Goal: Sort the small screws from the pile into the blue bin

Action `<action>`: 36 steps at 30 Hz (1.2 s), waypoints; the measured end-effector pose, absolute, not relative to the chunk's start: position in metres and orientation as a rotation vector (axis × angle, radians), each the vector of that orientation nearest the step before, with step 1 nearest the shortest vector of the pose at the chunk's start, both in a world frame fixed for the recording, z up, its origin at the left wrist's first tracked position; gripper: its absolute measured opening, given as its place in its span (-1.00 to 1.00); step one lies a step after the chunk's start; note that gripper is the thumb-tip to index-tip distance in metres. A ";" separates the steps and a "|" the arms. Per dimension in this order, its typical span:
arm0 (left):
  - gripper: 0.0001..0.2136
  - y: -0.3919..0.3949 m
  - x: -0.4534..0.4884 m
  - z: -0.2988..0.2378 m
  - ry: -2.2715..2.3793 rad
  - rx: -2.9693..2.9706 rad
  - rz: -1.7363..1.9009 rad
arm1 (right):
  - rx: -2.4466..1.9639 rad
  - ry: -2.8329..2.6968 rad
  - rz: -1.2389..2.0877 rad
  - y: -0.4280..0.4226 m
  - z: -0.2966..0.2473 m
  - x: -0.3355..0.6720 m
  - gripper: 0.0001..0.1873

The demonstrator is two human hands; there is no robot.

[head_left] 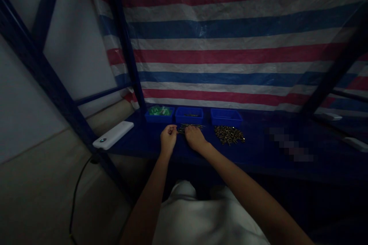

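Note:
A loose pile of thin, brass-toned metal rods [198,126] lies on the blue tabletop in front of the middle bin. Flat over the near side of that pile rests my right hand [194,136], its fingers stretched out and touching the rods. My left hand [169,134] is at the pile's left end with thumb and fingertips pinched together. What it pinches, if anything, is too small and dark to make out. To the right of my right hand sits a heap of small brass-coloured fittings [229,134].
Along the back stand three blue bins: the left bin [160,119] holds green-and-white packets, the middle bin [189,118] a few thin pieces, and the right bin [225,121] shows a bare floor. A white power bank [115,134] lies at the table's left edge. Blue posts [123,42] frame the table.

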State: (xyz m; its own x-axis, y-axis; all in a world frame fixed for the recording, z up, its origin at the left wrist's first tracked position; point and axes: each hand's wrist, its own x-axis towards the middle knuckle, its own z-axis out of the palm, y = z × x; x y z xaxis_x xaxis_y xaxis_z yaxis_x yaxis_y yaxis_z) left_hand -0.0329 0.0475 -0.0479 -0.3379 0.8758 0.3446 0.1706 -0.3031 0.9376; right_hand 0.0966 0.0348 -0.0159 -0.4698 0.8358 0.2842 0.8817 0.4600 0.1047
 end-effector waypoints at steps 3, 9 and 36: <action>-0.87 0.047 -0.032 -0.048 1.394 1.350 1.691 | -1.504 -2.501 -0.330 0.035 -0.018 0.098 -0.69; -0.87 0.048 -0.034 -0.049 1.409 1.388 1.677 | -1.507 -2.435 -0.288 0.035 -0.019 0.102 -0.71; -0.85 0.044 -0.028 -0.045 1.440 1.859 1.479 | -0.983 -1.612 0.220 0.035 -0.015 0.131 -0.86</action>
State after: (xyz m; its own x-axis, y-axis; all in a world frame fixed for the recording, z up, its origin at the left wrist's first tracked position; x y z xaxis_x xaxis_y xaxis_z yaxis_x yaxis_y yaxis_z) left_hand -0.0283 0.0440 -0.0453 -0.0682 0.8603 0.5052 0.4815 -0.4151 0.7719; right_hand 0.1314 0.0347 -0.0150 0.0303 0.6899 0.7233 0.4711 0.6283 -0.6191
